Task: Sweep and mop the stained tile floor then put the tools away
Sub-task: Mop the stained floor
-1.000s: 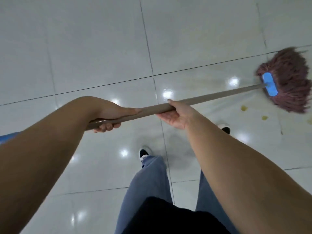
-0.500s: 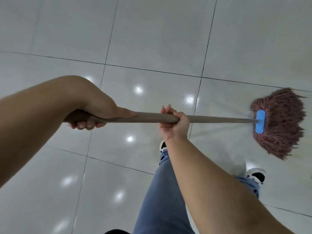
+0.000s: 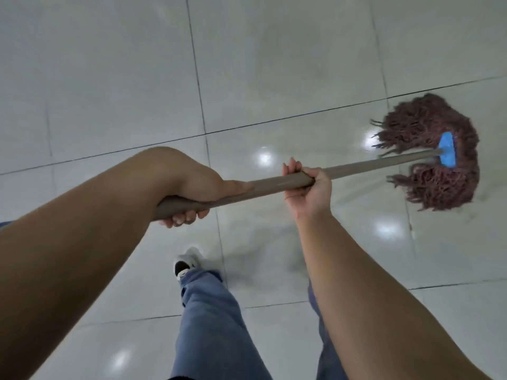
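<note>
Mop head (image 3: 436, 152) swung farther up-right across tile floor (image 3: 109, 91) since half a second ago, left hand (image 3: 192, 193) grip clamped on handle (image 3: 365, 165) end, right hand (image 3: 310, 190) grip clamped mid-shaft, shoe (image 3: 186, 263) below.

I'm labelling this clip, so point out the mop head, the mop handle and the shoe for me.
mop head (image 3: 439, 185), head view, on the reddish-brown strings below the blue clamp.
mop handle (image 3: 269, 186), head view, on the bare shaft between the hands.
shoe (image 3: 186, 263), head view, on its toe.
</note>
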{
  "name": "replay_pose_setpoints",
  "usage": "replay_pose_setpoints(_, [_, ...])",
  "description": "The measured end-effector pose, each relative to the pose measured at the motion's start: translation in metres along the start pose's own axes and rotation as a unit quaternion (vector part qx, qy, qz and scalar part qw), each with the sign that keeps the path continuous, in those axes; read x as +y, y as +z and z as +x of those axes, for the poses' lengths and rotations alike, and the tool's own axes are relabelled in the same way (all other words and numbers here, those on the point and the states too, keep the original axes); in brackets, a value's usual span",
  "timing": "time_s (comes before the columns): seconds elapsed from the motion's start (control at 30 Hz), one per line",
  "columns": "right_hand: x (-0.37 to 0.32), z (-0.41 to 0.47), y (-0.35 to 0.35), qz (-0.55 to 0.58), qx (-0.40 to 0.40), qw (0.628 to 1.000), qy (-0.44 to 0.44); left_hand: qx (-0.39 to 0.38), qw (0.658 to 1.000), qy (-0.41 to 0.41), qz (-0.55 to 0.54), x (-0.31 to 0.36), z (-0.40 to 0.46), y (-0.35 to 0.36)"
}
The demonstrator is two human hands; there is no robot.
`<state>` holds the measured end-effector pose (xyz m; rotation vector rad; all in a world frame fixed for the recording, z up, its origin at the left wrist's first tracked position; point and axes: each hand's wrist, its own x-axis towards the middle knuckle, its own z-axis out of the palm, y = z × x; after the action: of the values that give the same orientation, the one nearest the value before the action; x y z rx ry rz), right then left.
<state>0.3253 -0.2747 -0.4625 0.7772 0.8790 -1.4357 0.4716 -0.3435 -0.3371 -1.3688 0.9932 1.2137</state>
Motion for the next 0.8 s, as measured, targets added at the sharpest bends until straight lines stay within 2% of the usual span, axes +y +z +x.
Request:
replay_pose_setpoints(0.07, [-0.087, 0.019, -0.002, -0.006, 0.026, 0.999, -0.032, 0.039, 0.999, 0.004, 0.024, 0.088, 0.007, -0.002])
replay_pose_setpoints(0.23, [-0.301, 0.053, -0.022, -0.02, 0.148, 0.98, -0.129, 0.013, 0.992, 0.125, 0.01, 0.316, 0.017, 0.044])
replay_pose_setpoints(0.37, [-0.405, 0.065, -0.042, -0.038, 0.199, 0.964, -0.173, -0.016, 0.984, 0.174, -0.02, 0.417, 0.011, 0.076])
replay_pose_setpoints(0.43, [-0.422, 0.067, -0.052, -0.059, 0.214, 0.96, -0.17, -0.031, 0.984, 0.167, -0.045, 0.43, 0.014, 0.086])
replay_pose_setpoints(0.53, [-0.405, 0.066, -0.059, -0.082, 0.234, 0.957, -0.151, -0.04, 0.989, 0.132, -0.056, 0.415, 0.027, 0.096])
replay_pose_setpoints(0.67, [-0.335, 0.067, -0.053, -0.116, 0.263, 0.947, -0.142, -0.009, 0.994, 0.098, -0.038, 0.355, 0.037, 0.092])
replay_pose_setpoints(0.8, [-0.25, 0.057, -0.025, -0.103, 0.246, 0.954, -0.138, 0.032, 0.995, 0.093, -0.025, 0.267, 0.025, 0.056])
